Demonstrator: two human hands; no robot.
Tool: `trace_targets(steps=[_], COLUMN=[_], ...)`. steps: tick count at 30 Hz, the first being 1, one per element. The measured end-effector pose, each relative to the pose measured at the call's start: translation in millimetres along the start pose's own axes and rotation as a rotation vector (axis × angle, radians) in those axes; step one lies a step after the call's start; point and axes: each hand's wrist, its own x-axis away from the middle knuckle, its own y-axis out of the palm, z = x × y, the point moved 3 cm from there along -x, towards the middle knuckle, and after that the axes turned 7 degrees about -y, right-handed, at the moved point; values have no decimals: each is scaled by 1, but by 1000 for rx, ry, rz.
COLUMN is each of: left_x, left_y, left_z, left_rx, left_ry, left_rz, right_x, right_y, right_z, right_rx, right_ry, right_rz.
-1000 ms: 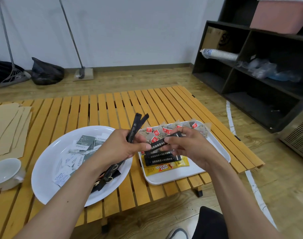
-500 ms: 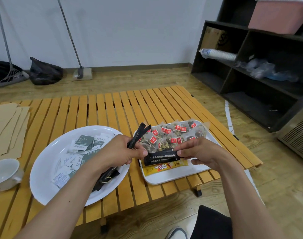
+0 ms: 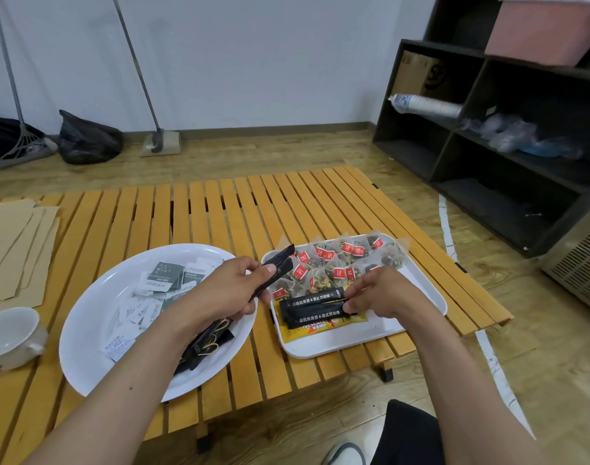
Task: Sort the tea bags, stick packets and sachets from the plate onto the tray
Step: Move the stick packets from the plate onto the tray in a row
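**Head-worn view: position and orientation**

A single wide-angle camera, worn on the person's head, looks forward and down from beyond the near edge of the slatted desk point(image 3: 219, 209). It sits close: both forearms enter from the bottom of the frame, and the hands fill its centre. The desk's far edge lies at mid-height; above it the floor point(image 3: 253, 152) runs to the wall point(image 3: 253, 62). A shelf unit point(image 3: 508, 156) stands beyond the desk's right edge. Straight lines bow toward the frame's borders. No second view exists.
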Motion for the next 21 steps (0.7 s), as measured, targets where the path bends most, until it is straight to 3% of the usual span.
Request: trace_targets(steps=[4, 21], left_x=[0, -1], left_y=[0, -1], left_z=[0, -1], left_rx=[-3, -29], left_ry=[1, 22], left_rz=[-15, -19], right_x=[-3, -2], right_y=[3, 12], right_z=[-4, -13], right_rx=[-19, 143], right_ry=[-22, -85], right_rz=[65, 41])
